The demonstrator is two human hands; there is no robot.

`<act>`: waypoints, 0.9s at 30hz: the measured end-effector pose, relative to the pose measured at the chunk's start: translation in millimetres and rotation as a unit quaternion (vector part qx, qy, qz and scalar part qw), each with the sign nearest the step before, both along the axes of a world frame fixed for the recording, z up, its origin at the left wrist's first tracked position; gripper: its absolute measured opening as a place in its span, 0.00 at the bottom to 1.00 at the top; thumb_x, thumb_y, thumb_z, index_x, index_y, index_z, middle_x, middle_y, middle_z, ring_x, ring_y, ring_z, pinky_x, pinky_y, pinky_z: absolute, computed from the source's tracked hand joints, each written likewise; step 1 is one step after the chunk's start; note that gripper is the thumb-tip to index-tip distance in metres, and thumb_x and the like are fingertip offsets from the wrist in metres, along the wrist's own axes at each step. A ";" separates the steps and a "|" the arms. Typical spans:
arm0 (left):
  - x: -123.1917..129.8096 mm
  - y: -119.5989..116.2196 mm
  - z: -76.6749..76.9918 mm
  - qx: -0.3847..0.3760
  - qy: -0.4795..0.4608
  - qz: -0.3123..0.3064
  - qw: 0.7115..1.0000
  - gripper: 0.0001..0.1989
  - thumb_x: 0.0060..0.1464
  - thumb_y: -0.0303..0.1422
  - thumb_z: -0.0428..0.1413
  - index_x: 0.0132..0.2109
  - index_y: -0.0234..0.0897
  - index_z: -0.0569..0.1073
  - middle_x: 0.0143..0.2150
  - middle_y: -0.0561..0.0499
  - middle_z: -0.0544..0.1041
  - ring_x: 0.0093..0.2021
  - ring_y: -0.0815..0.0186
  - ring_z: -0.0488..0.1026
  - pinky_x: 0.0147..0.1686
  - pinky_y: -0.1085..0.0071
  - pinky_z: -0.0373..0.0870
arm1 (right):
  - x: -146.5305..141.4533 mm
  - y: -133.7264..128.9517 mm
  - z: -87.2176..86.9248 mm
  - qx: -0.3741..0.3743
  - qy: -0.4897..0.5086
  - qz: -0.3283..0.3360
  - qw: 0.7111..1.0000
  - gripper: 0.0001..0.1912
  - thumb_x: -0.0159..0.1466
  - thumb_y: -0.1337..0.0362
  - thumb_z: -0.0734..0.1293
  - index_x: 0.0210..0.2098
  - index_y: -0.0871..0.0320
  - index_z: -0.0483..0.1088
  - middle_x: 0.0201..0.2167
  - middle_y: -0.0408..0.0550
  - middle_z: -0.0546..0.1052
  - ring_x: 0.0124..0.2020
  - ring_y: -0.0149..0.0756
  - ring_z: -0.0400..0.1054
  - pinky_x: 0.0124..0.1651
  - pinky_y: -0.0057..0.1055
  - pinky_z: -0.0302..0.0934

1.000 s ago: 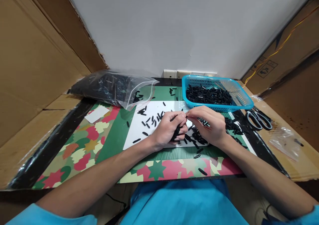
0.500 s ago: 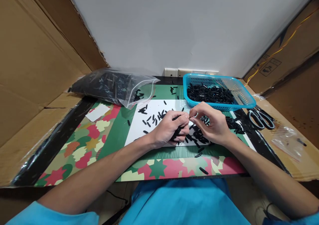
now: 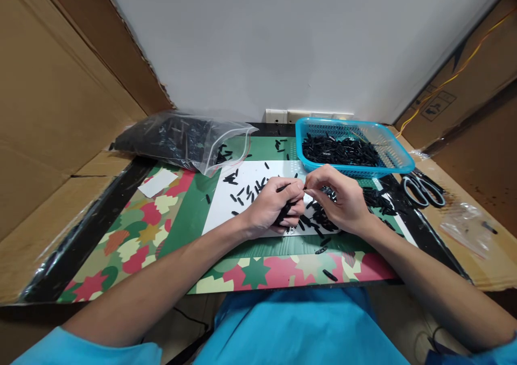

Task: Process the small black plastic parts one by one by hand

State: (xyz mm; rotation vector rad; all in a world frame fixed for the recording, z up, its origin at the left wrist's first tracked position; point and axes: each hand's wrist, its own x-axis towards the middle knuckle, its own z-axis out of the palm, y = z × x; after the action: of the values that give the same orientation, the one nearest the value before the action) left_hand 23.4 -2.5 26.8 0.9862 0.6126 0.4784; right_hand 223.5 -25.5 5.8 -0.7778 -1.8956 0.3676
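My left hand (image 3: 271,206) is closed around several small, slim black pieces (image 3: 285,213), partly hidden by its fingers. One piece lies along the top, under the thumb, its end pointing right. My right hand (image 3: 341,197) pinches with thumb and forefinger at that end, against the left fingertips; the pinched part is tiny and mostly covered. Below and around both hands, more loose black pieces (image 3: 319,219) are heaped on a white sheet (image 3: 218,214).
A blue basket (image 3: 404,163) of black pieces stands behind my right hand. Scissors (image 3: 422,190) and a small clear bag (image 3: 464,227) lie to the right. A filled zip bag (image 3: 173,139) rests at the back left, near a white paper (image 3: 157,183). Cardboard (image 3: 52,74) walls the left side.
Both hands keep their hold close together. My right fingertips have shifted slightly left, nearer to the left thumb. The loose pieces, basket and bags look the same.
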 end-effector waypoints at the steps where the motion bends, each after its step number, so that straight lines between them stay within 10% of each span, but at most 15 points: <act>1: -0.2 -0.1 0.5 -0.001 0.001 0.001 1.000 0.28 0.57 0.54 0.67 0.32 0.40 0.60 0.23 0.60 0.63 0.16 0.78 0.55 0.11 0.84 0.49 | -0.7 -0.2 -0.2 0.003 0.012 -0.004 1.000 0.06 0.73 0.71 0.68 0.42 0.53 0.70 0.37 0.46 0.77 0.37 0.35 0.72 0.39 0.33 0.72; 27: -3.8 -0.3 -6.6 0.084 -0.053 -0.007 0.995 0.26 0.60 0.52 0.67 0.32 0.38 0.64 0.23 0.59 0.63 0.18 0.77 0.59 0.17 0.80 0.54 | -7.6 -7.7 4.2 0.002 0.047 -0.038 0.998 0.05 0.73 0.67 0.72 0.39 0.53 0.75 0.34 0.45 0.80 0.34 0.37 0.70 0.36 0.36 0.64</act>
State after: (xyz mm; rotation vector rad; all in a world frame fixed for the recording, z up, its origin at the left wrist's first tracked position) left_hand 19.6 -2.8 20.2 1.1167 0.4754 0.5727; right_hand 215.8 -33.1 10.0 -0.8128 -1.7731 0.3467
